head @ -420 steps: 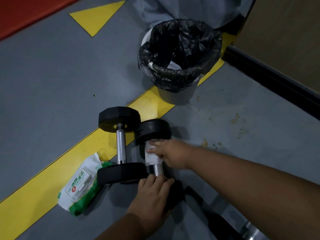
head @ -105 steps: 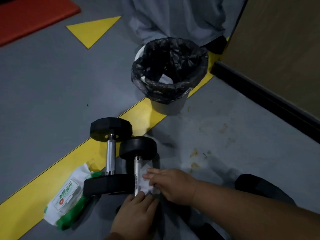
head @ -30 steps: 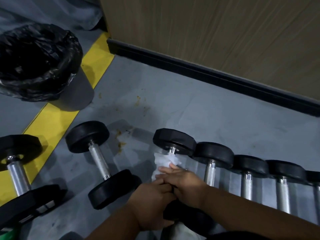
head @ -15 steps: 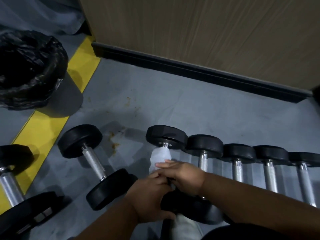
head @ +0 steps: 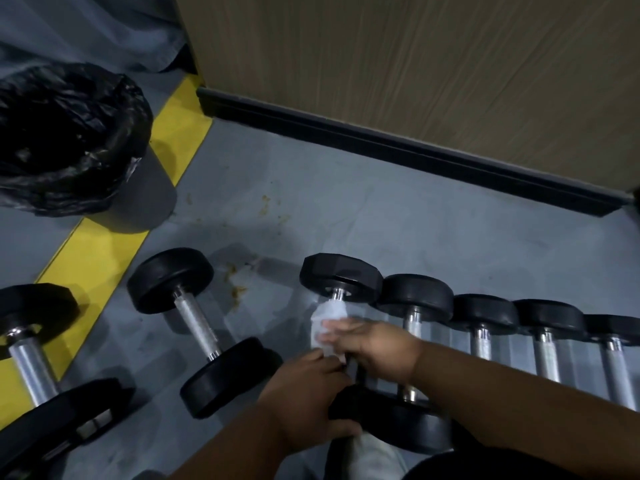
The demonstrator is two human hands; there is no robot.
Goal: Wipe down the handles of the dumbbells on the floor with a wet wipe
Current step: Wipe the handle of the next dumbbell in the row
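Since the earlier frame your right hand (head: 377, 344) slides the wet wipe (head: 327, 318) up this dumbbell's handle, fingers wrapped round it. Your left hand (head: 304, 396) grips the near head (head: 391, 422). Four rowed dumbbells (head: 483, 336) look unwiped.

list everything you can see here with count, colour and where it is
dumbbells: seven at least partly in view, black ends with silver handles; two loose at left, five side by side in a row at right
wet wipe: one, white, wrapped on the handle of the row's leftmost dumbbell
bin: one, grey with a black bag liner, upper left
floor: grey, with a yellow stripe at left and brownish stains near the middle
wall panel: one, wood-look brown, top, with a black baseboard along its foot
right hand: pressing the wipe on the handle
left hand: gripping the near black end of that dumbbell
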